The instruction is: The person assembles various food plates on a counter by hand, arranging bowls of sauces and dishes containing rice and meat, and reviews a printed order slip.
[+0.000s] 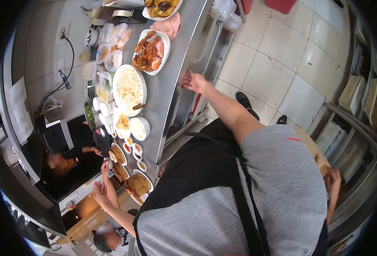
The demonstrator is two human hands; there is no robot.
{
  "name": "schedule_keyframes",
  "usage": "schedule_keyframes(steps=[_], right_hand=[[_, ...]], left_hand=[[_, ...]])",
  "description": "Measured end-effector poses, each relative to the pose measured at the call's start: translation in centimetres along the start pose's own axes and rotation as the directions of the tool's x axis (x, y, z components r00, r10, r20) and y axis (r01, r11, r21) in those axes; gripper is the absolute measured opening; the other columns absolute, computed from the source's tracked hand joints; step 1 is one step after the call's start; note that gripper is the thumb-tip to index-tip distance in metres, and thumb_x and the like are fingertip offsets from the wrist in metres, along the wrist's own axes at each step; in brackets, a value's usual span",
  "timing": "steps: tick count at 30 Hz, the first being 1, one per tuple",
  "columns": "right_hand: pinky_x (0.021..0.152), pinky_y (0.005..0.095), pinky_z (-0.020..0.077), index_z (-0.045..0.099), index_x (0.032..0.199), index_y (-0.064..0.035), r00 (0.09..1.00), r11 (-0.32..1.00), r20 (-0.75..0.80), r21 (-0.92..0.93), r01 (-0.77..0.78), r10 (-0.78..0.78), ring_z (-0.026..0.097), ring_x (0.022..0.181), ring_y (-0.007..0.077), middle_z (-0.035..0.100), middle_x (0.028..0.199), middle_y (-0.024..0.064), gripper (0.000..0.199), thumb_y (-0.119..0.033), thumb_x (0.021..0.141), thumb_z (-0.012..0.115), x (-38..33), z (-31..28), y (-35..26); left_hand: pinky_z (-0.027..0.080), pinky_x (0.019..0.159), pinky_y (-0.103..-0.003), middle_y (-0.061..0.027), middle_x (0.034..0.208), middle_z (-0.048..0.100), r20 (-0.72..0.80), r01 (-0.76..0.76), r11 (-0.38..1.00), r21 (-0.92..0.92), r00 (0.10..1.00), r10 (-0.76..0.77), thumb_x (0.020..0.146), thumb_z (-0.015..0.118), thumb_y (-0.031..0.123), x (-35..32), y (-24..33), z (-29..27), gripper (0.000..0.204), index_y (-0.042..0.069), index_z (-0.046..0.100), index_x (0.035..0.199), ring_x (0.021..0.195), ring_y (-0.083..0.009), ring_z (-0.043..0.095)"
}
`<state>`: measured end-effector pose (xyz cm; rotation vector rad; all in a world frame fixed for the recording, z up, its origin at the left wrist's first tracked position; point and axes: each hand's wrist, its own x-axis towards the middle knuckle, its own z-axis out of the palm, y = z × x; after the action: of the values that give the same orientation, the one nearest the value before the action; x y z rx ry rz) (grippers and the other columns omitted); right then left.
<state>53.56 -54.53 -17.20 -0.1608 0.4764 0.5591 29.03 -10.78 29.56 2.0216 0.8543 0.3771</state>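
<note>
My left hand (195, 81) is stretched out to the front edge of a steel counter (167, 98), fingers spread and holding nothing. Nearest to it are a white plate of roasted meat (149, 52) and a big white bowl of rice (128, 89). My right hand (332, 182) hangs low by my side, against a tan wooden round surface (310, 145). Its fingers are curled and partly hidden, so whether they hold anything is unclear. My grey shirt and black apron (205, 170) fill the lower middle.
The counter also carries a white bowl (139, 128), stacked small bowls (105, 112), sauce dishes (133, 149), bamboo steamers (137, 185), plastic tubs (113, 42) and pink meat (169, 25). Another person's hands (101, 192) reach toward the steamers. Tiled floor (282, 55) lies right; metal shelving (355, 128) stands far right.
</note>
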Motion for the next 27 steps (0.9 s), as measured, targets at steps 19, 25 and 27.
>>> schedule_keyframes(steps=[19, 25, 27], right_hand=[[0.081, 0.0359, 0.0404, 0.049, 0.098, -0.0116, 0.992, 0.986, -0.038, -0.114, 0.119, -0.124, 0.05, 0.091, 0.0182, 0.054, 0.094, 0.0035, 0.02, -0.008, 0.078, 0.052, 0.4, -1.7, -0.9], [0.074, 0.03, 0.0449, 0.048, 0.099, -0.0067, 0.977, 0.951, 0.094, -0.229, 0.208, -0.191, 0.053, 0.085, 0.0182, 0.055, 0.093, 0.0054, 0.023, -0.002, 0.077, 0.051, 1.4, -2.5, -2.8], [0.073, 0.0266, 0.0459, 0.047, 0.1, -0.0057, 0.972, 0.947, 0.148, -0.24, 0.213, -0.181, 0.054, 0.087, 0.0177, 0.056, 0.097, 0.0066, 0.021, -0.002, 0.08, 0.051, 0.6, -2.5, -3.4]], left_hand=[[0.043, 0.07, -0.022, -0.0069, 0.103, 0.059, -0.323, -0.01, 0.997, 0.072, 0.946, 0.033, 0.086, 0.049, 0.032, -4.7, 0.6, -4.0, 0.038, 0.004, 0.053, 0.111, 0.089, -0.0142, 0.058], [0.043, 0.069, -0.022, -0.0047, 0.097, 0.059, -0.501, 0.007, 1.0, 0.013, 0.866, 0.0, 0.086, 0.05, 0.031, -9.9, -1.5, -7.2, 0.035, 0.004, 0.055, 0.107, 0.084, -0.0119, 0.057], [0.043, 0.069, -0.022, -0.0041, 0.095, 0.059, -0.529, 0.025, 1.0, -0.013, 0.848, -0.028, 0.086, 0.05, 0.031, -10.9, -3.4, -7.8, 0.034, 0.004, 0.055, 0.106, 0.082, -0.0114, 0.057]])
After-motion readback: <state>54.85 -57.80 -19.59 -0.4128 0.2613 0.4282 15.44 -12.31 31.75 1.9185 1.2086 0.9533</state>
